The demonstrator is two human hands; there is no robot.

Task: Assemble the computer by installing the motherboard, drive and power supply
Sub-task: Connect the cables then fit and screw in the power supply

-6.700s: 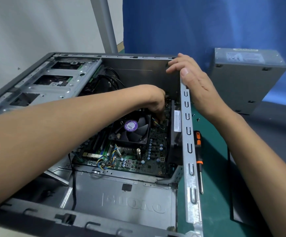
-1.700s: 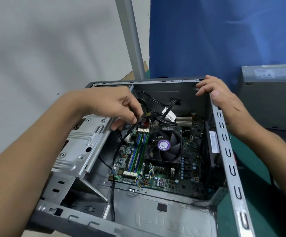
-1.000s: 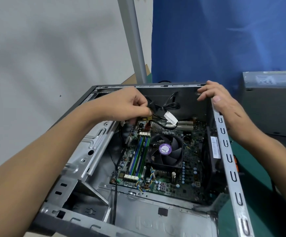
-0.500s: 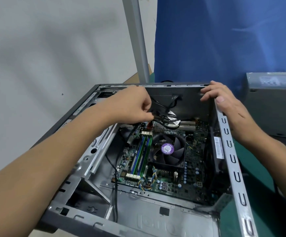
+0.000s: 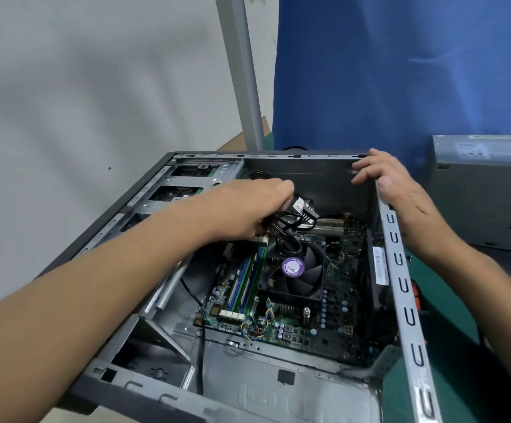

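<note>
Two hands at open computer case (image 5: 402, 285), left hand (image 5: 248, 206) grip holding black cable bundle (image 5: 301, 209) above motherboard (image 5: 342, 288), right hand (image 5: 397, 190) grip curled over its far corner

A silver-grey case (image 5: 400, 270) frames a dark green motherboard (image 5: 339, 300) with memory sticks (image 5: 245, 279) striped blue and green. The black fan (image 5: 306, 285) bears a round purple sticker (image 5: 293, 267). Black cables (image 5: 291, 242), green tabletop (image 5: 449, 315), grey power supply (image 5: 486, 193), blue backdrop (image 5: 400, 71).

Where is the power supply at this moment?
In the head view, the power supply stands outside the case, at far right, beyond the right hand.
</note>
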